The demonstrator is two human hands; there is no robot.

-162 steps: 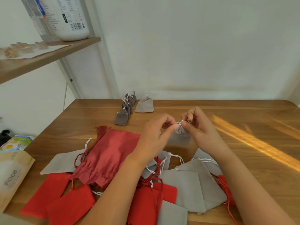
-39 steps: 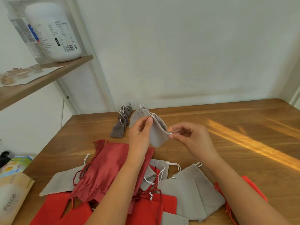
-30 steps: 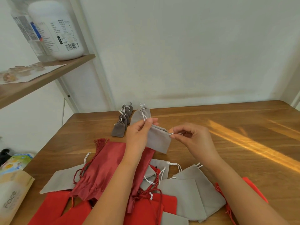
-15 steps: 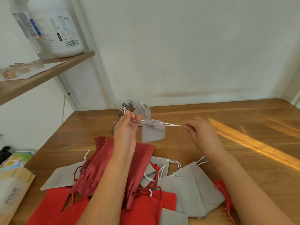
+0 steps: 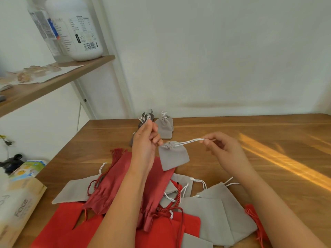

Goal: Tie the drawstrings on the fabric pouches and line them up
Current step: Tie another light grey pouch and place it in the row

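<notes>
Grey and cinched at the mouth, the small pouch (image 5: 172, 155) hangs over the wooden table (image 5: 250, 176) between left hand (image 5: 145, 140) and right hand (image 5: 219, 147), each pinching its white drawstring (image 5: 188, 141), the knot apparently not yet tied; few tied pouches (image 5: 163, 127) stand at the far edge, and many untied pouches (image 5: 215, 210) lie heaped nearby.

"face" on tan packet (image 5: 19, 210); bottle (image 5: 75, 27) label print unreadable.

At ten o'clock, a wooden shelf (image 5: 59, 81) bears a white barcoded bottle (image 5: 75, 27). At eight o'clock, a kraft "Face" pack (image 5: 19, 206) lies on the wooden table (image 5: 232, 126).
</notes>
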